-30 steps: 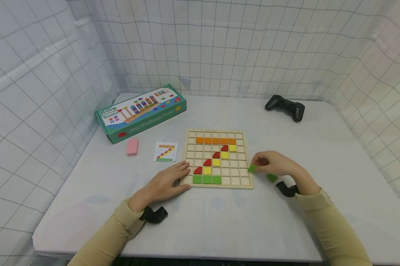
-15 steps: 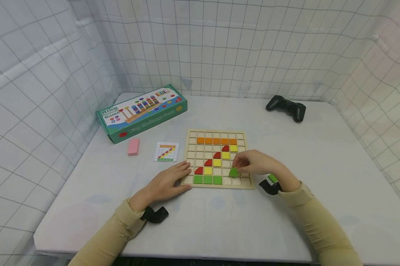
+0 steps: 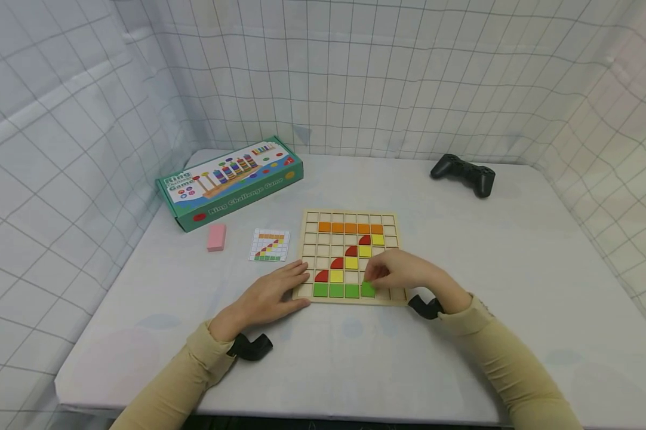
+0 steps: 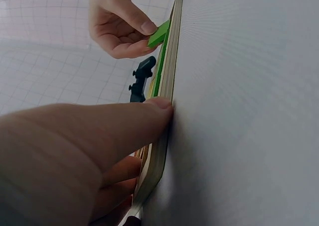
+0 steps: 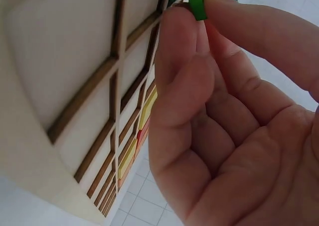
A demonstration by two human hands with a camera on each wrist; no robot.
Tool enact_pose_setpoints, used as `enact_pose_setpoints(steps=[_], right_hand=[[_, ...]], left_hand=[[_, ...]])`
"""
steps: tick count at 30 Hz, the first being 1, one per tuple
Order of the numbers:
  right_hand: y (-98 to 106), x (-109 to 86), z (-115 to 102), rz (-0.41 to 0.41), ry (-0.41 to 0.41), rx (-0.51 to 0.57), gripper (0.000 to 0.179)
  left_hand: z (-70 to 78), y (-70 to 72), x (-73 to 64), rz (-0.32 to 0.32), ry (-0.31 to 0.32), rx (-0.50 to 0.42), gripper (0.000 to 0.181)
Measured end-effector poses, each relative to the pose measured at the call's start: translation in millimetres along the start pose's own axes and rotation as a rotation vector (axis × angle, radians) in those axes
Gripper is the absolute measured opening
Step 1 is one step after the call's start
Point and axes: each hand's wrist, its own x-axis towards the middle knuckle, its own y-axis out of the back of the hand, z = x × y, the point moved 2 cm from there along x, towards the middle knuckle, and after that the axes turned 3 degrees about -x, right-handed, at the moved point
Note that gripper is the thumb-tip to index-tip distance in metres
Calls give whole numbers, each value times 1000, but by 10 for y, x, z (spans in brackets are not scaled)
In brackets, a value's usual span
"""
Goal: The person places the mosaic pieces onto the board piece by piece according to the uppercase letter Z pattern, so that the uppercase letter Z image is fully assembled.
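A wooden grid board point(image 3: 308, 251) lies on the table in the head view. Orange squares point(image 3: 350, 228) form a row near its far side, red quarter-circles point(image 3: 352, 251) and yellow squares point(image 3: 351, 263) step diagonally down, and several green squares point(image 3: 336, 290) line the near row. My right hand point(image 3: 400, 272) pinches a green tile point(image 4: 158, 34) between thumb and fingers, tilted at the near row just right of the other green ones. My left hand point(image 3: 269, 294) rests at the board's near left corner, fingers extended, thumb point(image 4: 160, 104) against the front edge.
Left of the board lie a pattern card point(image 3: 269, 245) and a pink block point(image 3: 217, 237). A green Ring Challenge Game box point(image 3: 228, 182) sits at the back left. At the back right is a black game controller point(image 3: 463, 174). White gridded cloth walls enclose the table.
My right hand has carried the green tile leftward from beside the board's right edge to the near row. Another green piece on the table is now hidden behind the right wrist. My left hand stays put.
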Motion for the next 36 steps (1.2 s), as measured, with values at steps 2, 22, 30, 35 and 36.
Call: enact_pose_setpoints(steps=[2, 22, 30, 35, 36], right_hand=[[-19, 7, -5, 0, 13, -23, 5], [340, -505, 254, 143, -84, -8, 24], [388, -839, 538, 203, -99, 51, 29], [359, -951, 651, 224, -129, 95, 29], [349, -966, 673, 230, -132, 105, 29]], left_hand=[[2, 2, 0, 0, 2, -1, 60], [7, -4, 7, -2, -1, 17, 60], [20, 2, 11, 6, -11, 18, 60], [9, -1, 12, 3, -3, 12, 60], [6, -2, 13, 2, 0, 11, 60]])
